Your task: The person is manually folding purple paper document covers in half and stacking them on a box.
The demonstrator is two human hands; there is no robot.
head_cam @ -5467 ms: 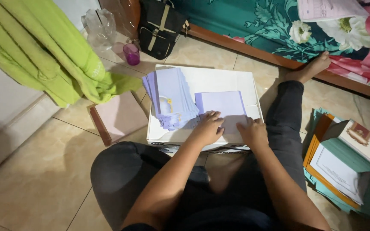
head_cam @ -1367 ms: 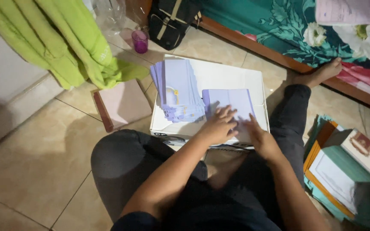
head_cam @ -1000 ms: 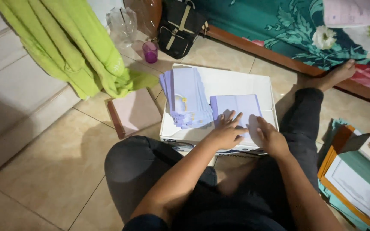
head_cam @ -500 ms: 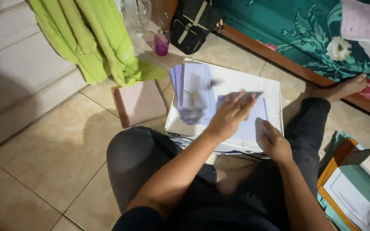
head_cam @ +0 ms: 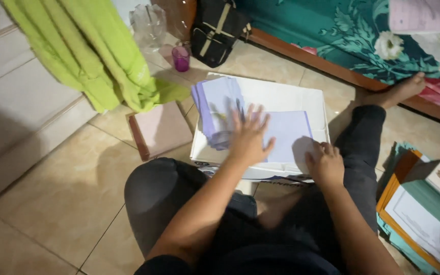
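I count one white box (head_cam: 301, 97) carrying one lilac sheet (head_cam: 286, 135) and one fanned stack of envelopes (head_cam: 217, 109), number blurred. My left hand (head_cam: 248, 140) lies spread, motion-smeared; my right hand (head_cam: 326, 164) curls on the sheet's corner, grip unclear.

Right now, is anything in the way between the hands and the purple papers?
Nothing visible. The left hand lies spread on the purple sheet beside the stack of purple papers; the right hand rests at the sheet's near corner.

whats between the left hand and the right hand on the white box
In the head view, a flat lavender sheet lies on the white box between the left hand and the right hand; both hands touch it.
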